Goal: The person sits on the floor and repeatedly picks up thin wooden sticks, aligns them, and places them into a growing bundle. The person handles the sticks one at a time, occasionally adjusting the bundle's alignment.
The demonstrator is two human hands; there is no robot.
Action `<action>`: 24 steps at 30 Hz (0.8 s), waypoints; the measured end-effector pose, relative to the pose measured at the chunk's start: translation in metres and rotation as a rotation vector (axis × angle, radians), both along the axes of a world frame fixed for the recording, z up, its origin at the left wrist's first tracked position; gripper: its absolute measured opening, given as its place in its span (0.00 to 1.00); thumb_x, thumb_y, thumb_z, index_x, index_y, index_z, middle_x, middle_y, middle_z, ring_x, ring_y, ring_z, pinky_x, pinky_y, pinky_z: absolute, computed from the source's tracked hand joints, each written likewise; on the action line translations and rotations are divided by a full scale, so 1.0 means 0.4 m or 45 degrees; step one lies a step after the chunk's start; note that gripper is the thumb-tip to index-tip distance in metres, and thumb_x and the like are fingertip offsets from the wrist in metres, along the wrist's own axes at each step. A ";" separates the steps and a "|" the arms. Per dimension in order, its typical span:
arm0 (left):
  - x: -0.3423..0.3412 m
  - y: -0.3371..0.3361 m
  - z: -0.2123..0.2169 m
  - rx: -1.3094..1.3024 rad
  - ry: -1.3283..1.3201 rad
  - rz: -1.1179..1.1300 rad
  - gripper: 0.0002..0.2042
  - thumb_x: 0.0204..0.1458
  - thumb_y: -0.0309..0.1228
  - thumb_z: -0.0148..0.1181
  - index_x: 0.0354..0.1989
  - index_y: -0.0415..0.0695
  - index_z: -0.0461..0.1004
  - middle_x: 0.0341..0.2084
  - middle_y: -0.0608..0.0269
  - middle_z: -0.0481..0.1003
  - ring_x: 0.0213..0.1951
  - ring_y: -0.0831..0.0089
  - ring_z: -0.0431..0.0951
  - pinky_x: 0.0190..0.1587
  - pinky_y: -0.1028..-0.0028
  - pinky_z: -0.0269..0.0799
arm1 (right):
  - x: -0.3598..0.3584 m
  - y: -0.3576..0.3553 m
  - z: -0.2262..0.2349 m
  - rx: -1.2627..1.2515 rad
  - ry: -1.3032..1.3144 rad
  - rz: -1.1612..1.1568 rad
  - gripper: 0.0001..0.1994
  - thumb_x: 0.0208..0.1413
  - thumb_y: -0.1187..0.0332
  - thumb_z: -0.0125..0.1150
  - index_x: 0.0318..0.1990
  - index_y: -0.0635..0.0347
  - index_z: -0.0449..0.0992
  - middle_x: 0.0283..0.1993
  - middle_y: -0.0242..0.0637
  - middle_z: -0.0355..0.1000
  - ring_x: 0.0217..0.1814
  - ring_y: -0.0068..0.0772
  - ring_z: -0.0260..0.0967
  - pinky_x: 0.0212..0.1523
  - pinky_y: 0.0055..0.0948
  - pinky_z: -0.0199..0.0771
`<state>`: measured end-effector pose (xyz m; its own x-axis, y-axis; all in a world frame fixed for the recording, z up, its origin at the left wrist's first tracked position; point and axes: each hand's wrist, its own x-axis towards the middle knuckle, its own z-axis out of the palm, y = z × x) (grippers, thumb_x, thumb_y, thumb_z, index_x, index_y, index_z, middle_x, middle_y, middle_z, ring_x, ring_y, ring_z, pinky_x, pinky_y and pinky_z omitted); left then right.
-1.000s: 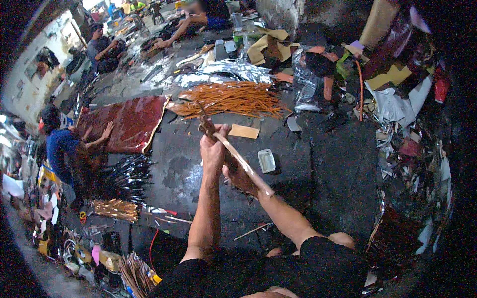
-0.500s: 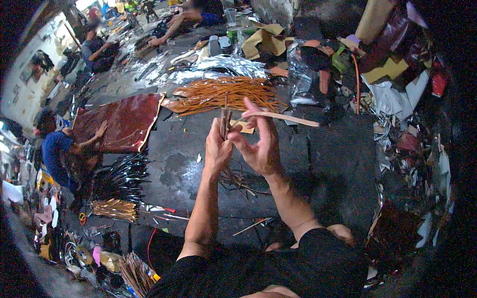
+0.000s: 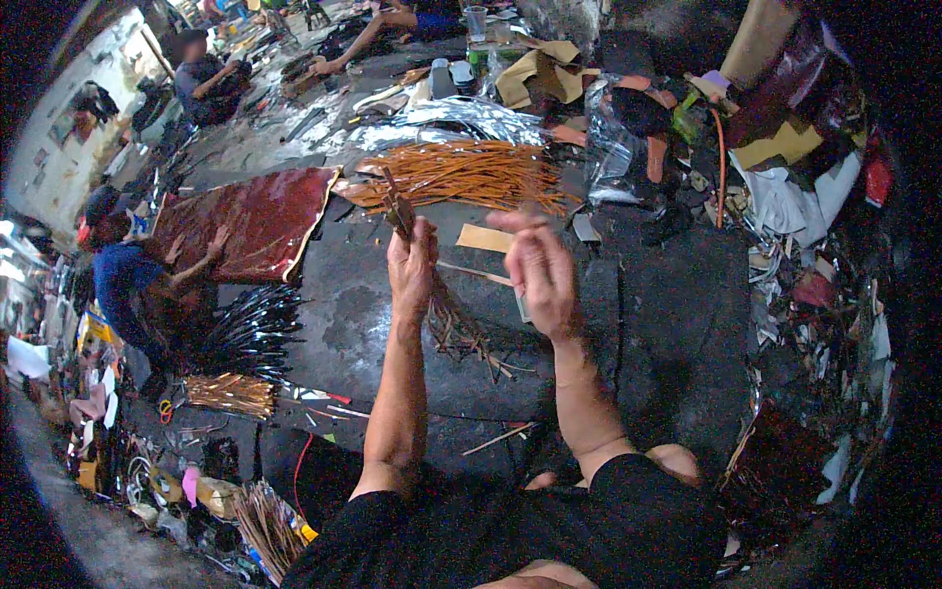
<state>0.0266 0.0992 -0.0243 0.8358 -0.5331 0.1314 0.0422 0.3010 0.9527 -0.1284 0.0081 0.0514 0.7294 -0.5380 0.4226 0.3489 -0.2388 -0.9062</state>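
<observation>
The left hand (image 3: 412, 267) is closed in a fist around a small bundle of thin brown leather strips (image 3: 396, 208), held upright so their ends stand clear above the knuckles, where they can be sorted by sight. The right hand (image 3: 542, 275) is raised beside it with fingers loosely curled; it is blurred, so I cannot tell whether it pinches anything. Below the hands, a loose scatter of dark strip offcuts (image 3: 461, 329) lies on the dark floor (image 3: 667, 324). Further ahead, within arm's reach, a large heap of orange-brown leather strips (image 3: 461, 175) lies fanned out. To the left, another person leans on a glossy dark red leather sheet (image 3: 250, 221).
</observation>
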 end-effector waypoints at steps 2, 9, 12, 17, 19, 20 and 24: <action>-0.025 0.013 0.061 0.039 0.082 -0.019 0.12 0.59 0.39 0.52 0.38 0.41 0.71 0.21 0.73 0.68 0.24 0.83 0.66 0.26 0.79 0.61 | 0.029 0.000 -0.049 -0.327 0.114 0.029 0.14 0.63 0.65 0.43 0.46 0.64 0.71 0.24 0.33 0.66 0.25 0.24 0.64 0.30 0.24 0.66; -0.046 0.021 0.106 0.174 -0.250 -0.031 0.15 0.56 0.39 0.54 0.24 0.40 0.72 0.21 0.70 0.71 0.26 0.81 0.68 0.28 0.77 0.63 | 0.053 0.001 -0.166 -0.927 0.395 -0.196 0.31 0.42 0.63 0.68 0.54 0.64 0.64 0.53 0.48 0.66 0.57 0.50 0.63 0.57 0.41 0.62; -0.084 0.037 0.178 0.136 -0.260 -0.134 0.16 0.57 0.42 0.54 0.25 0.41 0.71 0.19 0.72 0.70 0.24 0.82 0.67 0.26 0.78 0.60 | 0.063 0.000 -0.140 -0.753 0.136 0.225 0.43 0.37 0.52 0.74 0.59 0.62 0.58 0.59 0.48 0.61 0.62 0.47 0.58 0.62 0.39 0.58; -0.107 0.026 0.199 0.005 -0.226 -0.188 0.14 0.56 0.42 0.56 0.26 0.43 0.70 0.18 0.74 0.67 0.22 0.85 0.64 0.23 0.81 0.56 | 0.083 0.064 -0.163 -0.328 0.386 0.317 0.35 0.41 0.58 0.73 0.55 0.63 0.64 0.49 0.44 0.70 0.53 0.40 0.67 0.55 0.35 0.65; -0.099 0.013 0.174 0.040 -0.158 -0.188 0.13 0.56 0.41 0.56 0.26 0.45 0.69 0.17 0.75 0.66 0.20 0.86 0.62 0.21 0.81 0.54 | 0.113 0.063 -0.271 -0.136 0.366 0.366 0.30 0.42 0.60 0.71 0.51 0.64 0.66 0.44 0.40 0.72 0.48 0.35 0.69 0.51 0.34 0.67; -0.091 -0.007 0.171 0.108 -0.085 -0.048 0.15 0.56 0.43 0.56 0.24 0.48 0.68 0.16 0.76 0.64 0.18 0.85 0.60 0.19 0.80 0.52 | 0.119 0.064 -0.344 -0.129 0.369 0.378 0.19 0.47 0.64 0.68 0.42 0.64 0.70 0.32 0.32 0.71 0.36 0.25 0.69 0.39 0.29 0.70; 0.076 0.043 0.168 -0.274 0.165 0.063 0.17 0.57 0.47 0.52 0.21 0.49 0.64 0.13 0.74 0.59 0.15 0.81 0.57 0.20 0.77 0.52 | 0.091 0.052 -0.414 0.121 0.567 0.608 0.15 0.50 0.56 0.63 0.32 0.59 0.71 0.24 0.28 0.67 0.27 0.22 0.66 0.31 0.27 0.68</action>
